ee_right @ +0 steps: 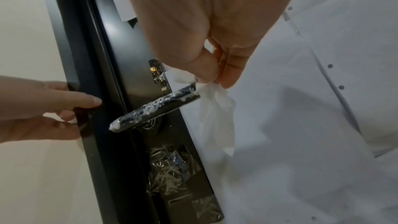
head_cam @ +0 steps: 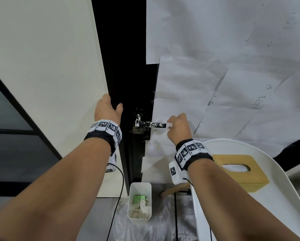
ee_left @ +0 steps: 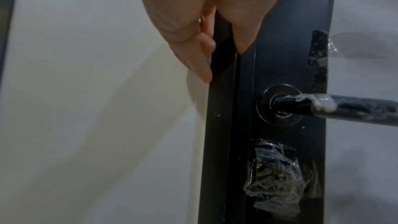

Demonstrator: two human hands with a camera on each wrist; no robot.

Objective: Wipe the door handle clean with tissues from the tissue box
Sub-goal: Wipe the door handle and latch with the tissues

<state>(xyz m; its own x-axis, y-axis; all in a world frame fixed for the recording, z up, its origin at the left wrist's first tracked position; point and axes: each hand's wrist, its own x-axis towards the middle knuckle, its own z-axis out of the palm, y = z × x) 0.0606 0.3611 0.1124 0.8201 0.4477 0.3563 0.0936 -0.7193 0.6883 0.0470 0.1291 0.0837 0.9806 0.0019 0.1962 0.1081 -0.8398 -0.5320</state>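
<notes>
The tissue (ee_right: pixel 212 106) is pinched by the right hand (head_cam: pixel 178 126) at the free tip of the door handle (head_cam: pixel 150 124); the door edge (ee_left: pixel 224 108) is gripped by the left hand (head_cam: pixel 107 108); white gunk could easily get smeared along the lever, or the thin tissue torn, if it's dragged with one small fold.

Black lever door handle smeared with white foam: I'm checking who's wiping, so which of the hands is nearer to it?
Right. The right hand pinches a white tissue at the handle's free end; the left hand grips the door edge beside it.
</notes>
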